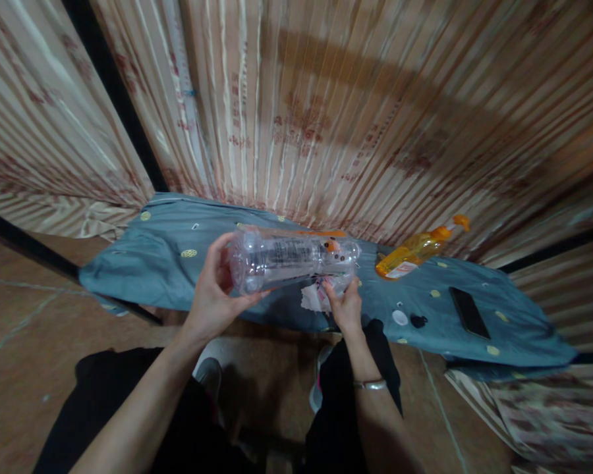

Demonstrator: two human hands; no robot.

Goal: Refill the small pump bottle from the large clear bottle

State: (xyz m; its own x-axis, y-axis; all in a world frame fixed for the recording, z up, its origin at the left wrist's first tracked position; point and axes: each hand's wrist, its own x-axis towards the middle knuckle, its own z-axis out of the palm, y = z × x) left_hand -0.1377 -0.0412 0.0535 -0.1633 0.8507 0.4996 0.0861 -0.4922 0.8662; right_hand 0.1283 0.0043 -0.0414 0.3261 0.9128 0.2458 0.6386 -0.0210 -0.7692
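A clear plastic bottle [286, 258] lies sideways in the air above the cloth-covered bench, with dark print and an orange patch on its side. My left hand [215, 283] is wrapped round its wide bottom end at the left. At the narrower right end, the fingers of my right hand [344, 301] are closed on the bottle; their tips are partly hidden. A torn, whitish label piece [315, 297] shows just left of those fingers, below the bottle. Whether it is still attached to the bottle, I cannot tell.
The blue-grey cloth [168, 276] covers a long narrow bench. On it lie an orange pump bottle [410, 255], a black phone [469, 312], a white round piece [400, 317] and a small black object [418, 320]. A striped curtain [326, 118] hangs behind, with dark metal poles [116, 99].
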